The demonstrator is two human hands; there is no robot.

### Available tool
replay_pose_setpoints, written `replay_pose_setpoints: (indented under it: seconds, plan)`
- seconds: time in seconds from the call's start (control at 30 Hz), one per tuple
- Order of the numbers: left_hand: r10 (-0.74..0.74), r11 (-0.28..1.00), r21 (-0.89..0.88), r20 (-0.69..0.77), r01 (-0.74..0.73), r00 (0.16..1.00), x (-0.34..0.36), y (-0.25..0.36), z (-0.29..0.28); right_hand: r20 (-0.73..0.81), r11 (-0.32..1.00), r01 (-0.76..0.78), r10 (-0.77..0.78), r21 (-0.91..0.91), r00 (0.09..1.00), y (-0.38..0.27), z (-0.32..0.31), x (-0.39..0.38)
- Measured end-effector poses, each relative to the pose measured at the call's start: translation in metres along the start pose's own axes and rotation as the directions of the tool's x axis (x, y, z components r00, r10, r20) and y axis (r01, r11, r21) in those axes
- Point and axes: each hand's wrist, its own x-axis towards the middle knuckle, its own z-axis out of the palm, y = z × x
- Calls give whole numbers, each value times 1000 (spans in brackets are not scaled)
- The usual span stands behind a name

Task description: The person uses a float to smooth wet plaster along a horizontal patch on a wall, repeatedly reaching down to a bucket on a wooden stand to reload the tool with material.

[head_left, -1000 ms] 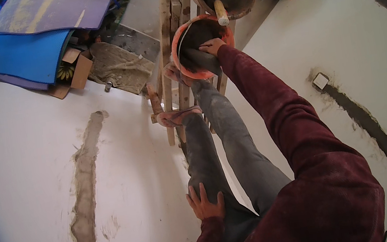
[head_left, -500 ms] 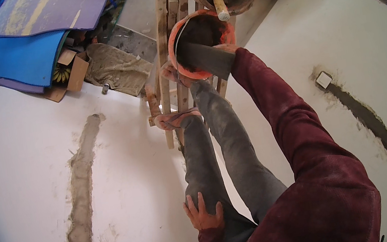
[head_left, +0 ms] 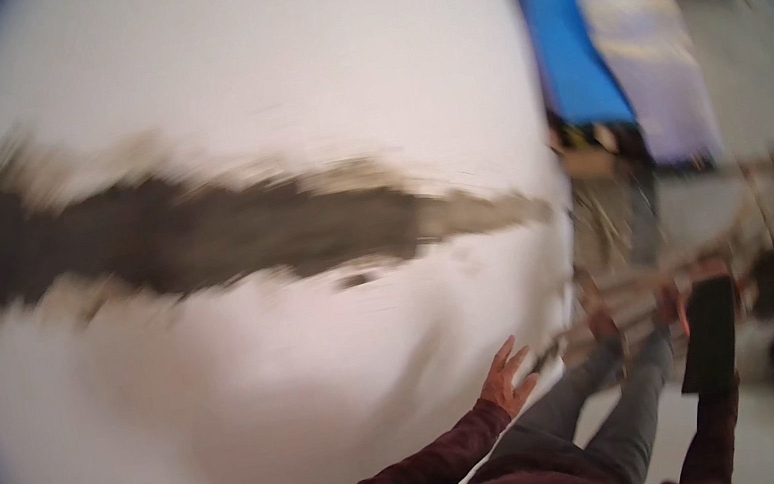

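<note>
My left hand [head_left: 508, 385] is raised in front of the white wall [head_left: 403, 341], fingers spread, holding nothing. At the lower right, my right arm reaches up to a dark, flat, rectangular plastering trowel [head_left: 709, 338]. The trowel's blade hides most of my right hand, which grips it from behind. Just beyond the blade shows the reddish rim of a bucket [head_left: 713, 269], largely covered and blurred. A long, rough band of grey-brown mortar [head_left: 303, 223] runs across the wall, darker toward the left.
My legs stand on a wooden ladder-like frame [head_left: 632, 289]. A second, dark bucket [head_left: 771, 282] is beyond the first. Blue sheet [head_left: 568, 41] and pale purple sheet [head_left: 655, 47] lie below, near a cardboard box [head_left: 587, 163]. Motion smears much of the view.
My view has swung left toward the wall's mortar band. My left hand has left my thigh and is raised with fingers apart. The trowel has come out of the bucket in my right hand.
</note>
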Motion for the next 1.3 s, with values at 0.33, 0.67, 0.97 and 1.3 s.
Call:
replay_pose_setpoints:
  seconds: [0.33,0.67,0.97,1.3]
  plan:
    - [655,621,440,-746,649,-122,-258,79,-351,727,879,344,-469,330,501,-364,347,-46]
    - [705,419,286,-701,862,-110,-299,49,-360,393,540,784,-822,307,412,-470,500,-94]
    - [614,367,245,-789,898,-36,-302,46,-356,361,504,792,-850,345,384,-494,525,-88]
    - [605,285,199,-796,938,-14,-294,42,-360,215,66,963,-976,261,8,-559,568,-88]
